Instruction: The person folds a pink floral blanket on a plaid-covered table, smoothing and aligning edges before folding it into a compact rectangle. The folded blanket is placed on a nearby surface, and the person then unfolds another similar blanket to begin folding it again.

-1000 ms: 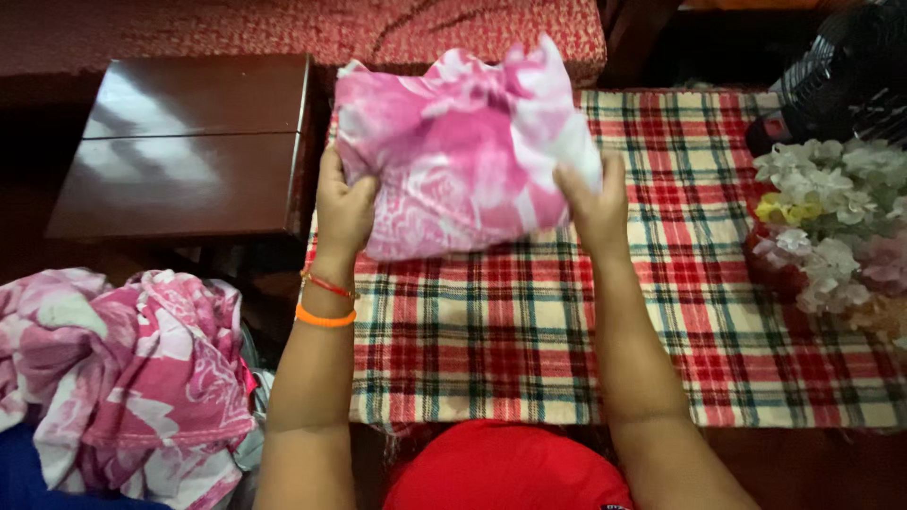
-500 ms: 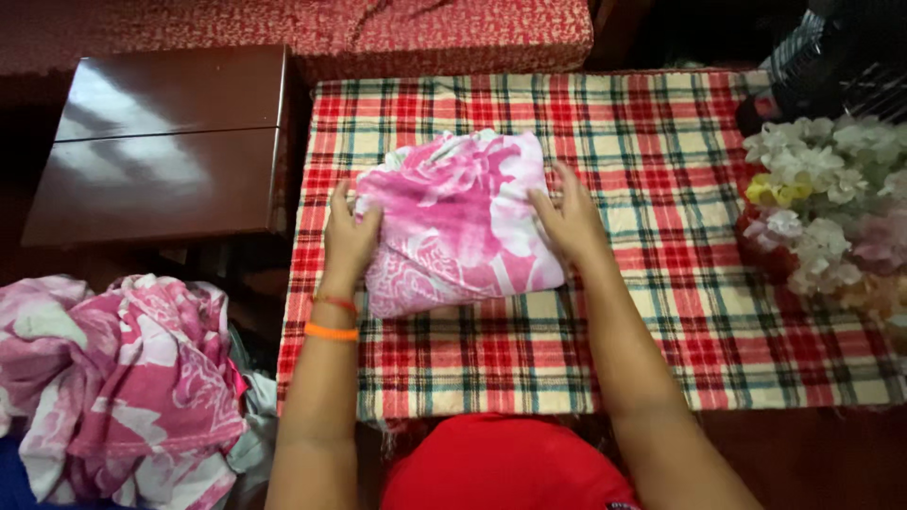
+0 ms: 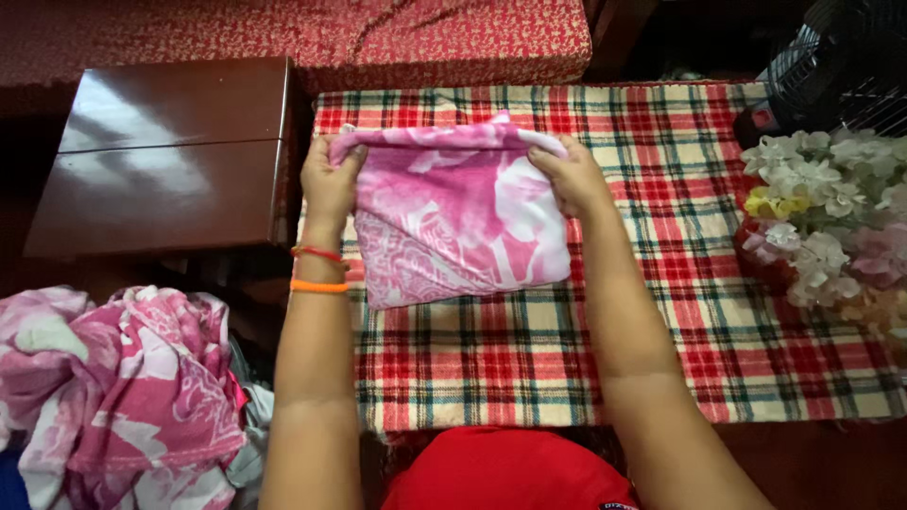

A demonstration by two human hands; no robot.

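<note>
Shifted since half a second ago: both hands up from the sides of the folded pink-and-white cloth (image 3: 453, 227) to its far edge, now pinched and lifted into a rolled ridge.

Far left: heap of crumpled pink-and-white fabric (image 3: 123, 387), well apart from the table. Above it, dark glossy wooden side table (image 3: 170, 151). Next, left hand (image 3: 328, 184), fingers curled tight around the cloth's far left corner, red and orange bands on the wrist. Between the hands: cloth folded to a rough rectangle, magenta blotches and pale floral print, near edge flat on the red, green and cream plaid tablecloth (image 3: 567, 349), near corners slightly uneven, far edge raised and bunched. Then right hand (image 3: 567, 175), closed on the far right corner, knuckles up. Farther right: bunch of white, yellow and pink flowers (image 3: 831, 217) at the table's edge, black fan (image 3: 841, 66) behind it. Along the top, red patterned cushion (image 3: 378, 33).
</note>
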